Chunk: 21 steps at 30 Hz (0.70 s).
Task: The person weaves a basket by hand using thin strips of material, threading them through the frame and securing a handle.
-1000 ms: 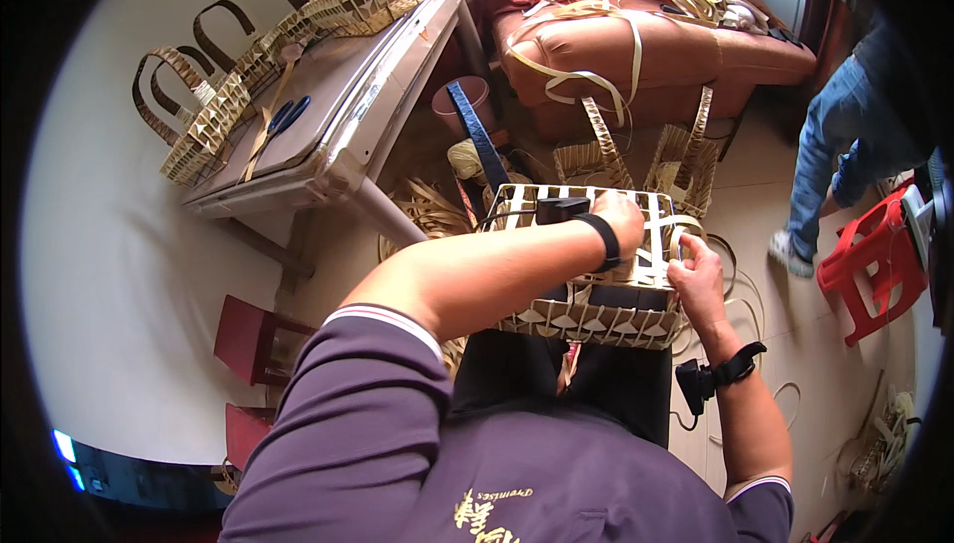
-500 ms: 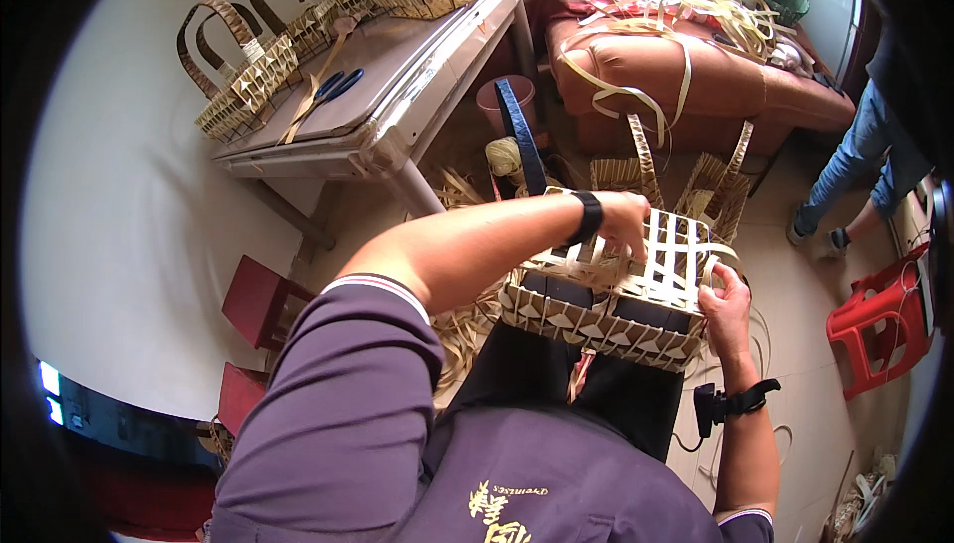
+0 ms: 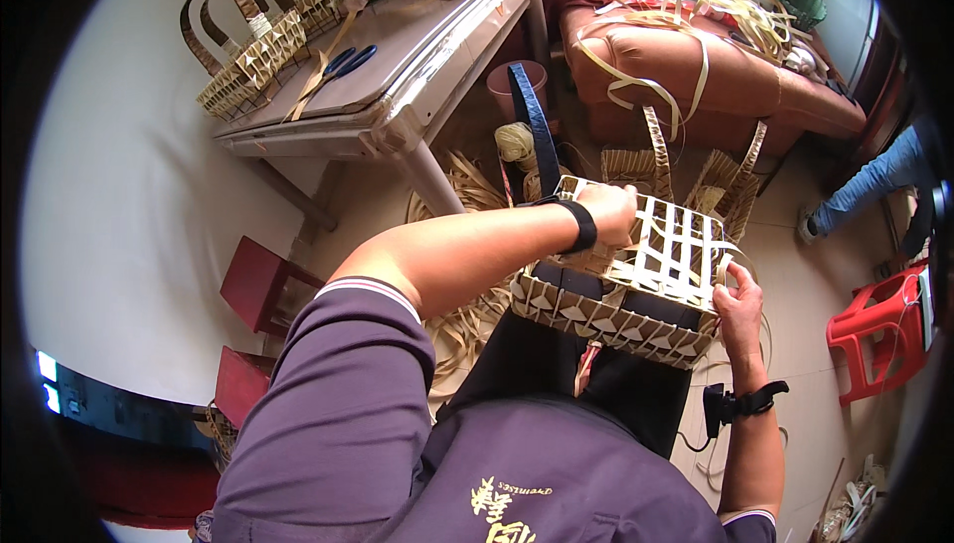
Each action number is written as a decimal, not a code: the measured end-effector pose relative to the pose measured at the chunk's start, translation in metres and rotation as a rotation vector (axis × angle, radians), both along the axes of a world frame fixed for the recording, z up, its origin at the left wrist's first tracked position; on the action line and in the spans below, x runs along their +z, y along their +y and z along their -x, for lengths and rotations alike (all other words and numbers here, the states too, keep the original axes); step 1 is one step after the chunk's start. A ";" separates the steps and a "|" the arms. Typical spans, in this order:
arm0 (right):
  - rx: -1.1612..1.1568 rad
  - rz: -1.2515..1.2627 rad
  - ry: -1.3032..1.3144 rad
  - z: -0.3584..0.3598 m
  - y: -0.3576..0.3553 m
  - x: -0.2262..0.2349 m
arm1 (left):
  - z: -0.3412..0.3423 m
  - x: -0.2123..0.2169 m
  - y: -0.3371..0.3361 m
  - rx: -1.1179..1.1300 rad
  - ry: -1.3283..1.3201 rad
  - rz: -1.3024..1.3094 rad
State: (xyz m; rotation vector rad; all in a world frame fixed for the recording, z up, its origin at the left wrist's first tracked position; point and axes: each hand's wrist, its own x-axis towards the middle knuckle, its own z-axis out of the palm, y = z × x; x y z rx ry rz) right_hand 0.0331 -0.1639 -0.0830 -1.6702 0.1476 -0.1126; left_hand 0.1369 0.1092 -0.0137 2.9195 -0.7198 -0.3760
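Note:
A half-woven basket [image 3: 606,328] rests on my lap, its sides patterned in brown and cream. Pale flat strips [image 3: 668,236] cross its far half in an open lattice, while dark cloth shows through the near half. My left hand [image 3: 608,213] is over the lattice's left part with curled fingers; what they grip is hidden. At the basket's right edge, my right hand [image 3: 738,307] pinches a pale strip [image 3: 722,267] between thumb and fingers.
Finished baskets [image 3: 253,64] and blue-handled scissors [image 3: 350,61] lie on the table [image 3: 388,131] at far left. Loose strips [image 3: 711,6] cover the brown sofa [image 3: 686,76]. Beyond my lap stand handled baskets [image 3: 730,185] and a pink bin [image 3: 517,81]. A red stool [image 3: 879,334] is at right, near a person's leg [image 3: 865,180].
My left hand has drawn back slightly to the left, its fingers now more curled. My right hand stays at the basket's edge. The person at right has moved farther out of view.

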 end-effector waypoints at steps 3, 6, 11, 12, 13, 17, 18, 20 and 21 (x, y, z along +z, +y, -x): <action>0.026 0.187 0.029 0.001 -0.005 0.003 | 0.020 -0.016 -0.028 -0.271 -0.207 -0.355; 0.030 0.097 -0.014 -0.001 -0.016 -0.017 | 0.010 -0.021 -0.031 -0.125 -0.050 -0.071; 0.017 0.019 -0.023 -0.002 -0.025 -0.027 | -0.039 -0.004 0.019 0.398 1.026 0.727; 0.028 0.007 -0.023 0.000 -0.026 -0.026 | -0.040 0.000 0.022 0.424 1.120 0.753; 0.039 -0.005 -0.022 0.000 -0.027 -0.024 | -0.040 0.004 0.022 0.450 1.215 0.778; 0.062 -0.026 0.027 -0.001 -0.015 -0.015 | -0.032 -0.015 0.031 0.157 0.715 0.250; 0.053 -0.027 0.030 0.001 -0.018 -0.014 | -0.029 0.002 0.031 0.107 0.670 0.209; 0.069 -0.087 0.022 0.003 -0.018 -0.014 | -0.022 0.032 0.045 0.111 0.694 0.230; 0.080 -0.091 0.021 0.001 -0.015 -0.016 | -0.014 0.016 0.055 0.137 0.578 0.345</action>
